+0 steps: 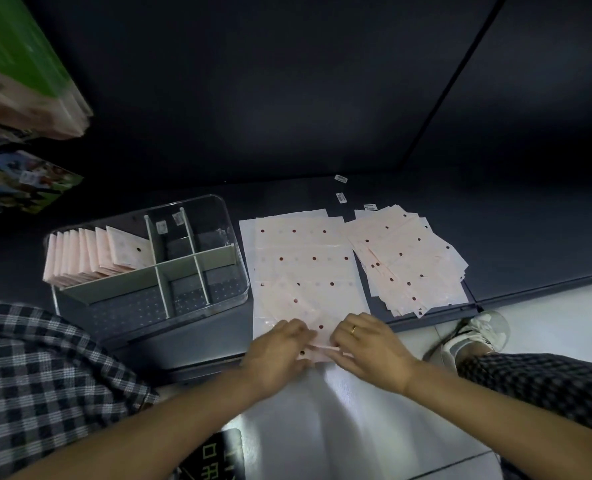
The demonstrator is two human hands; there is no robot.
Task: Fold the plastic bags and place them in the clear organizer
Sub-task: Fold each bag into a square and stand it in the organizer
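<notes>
Now mid-fold: left hand and right hand each grip the near edge of a bag at the counter lip. Next, probably crease, then slot into organizer, far left, beside filed bags.

A dark, low shelf runs across the middle of the frame. On it, at centre left, sits a clear organizer with white dividers. Just right of it, at centre, lie pale pink plastic bags spread flat in overlapping rows. Further right lies a looser, fanned pile of bags. Three small white labels lie behind them.
</notes>
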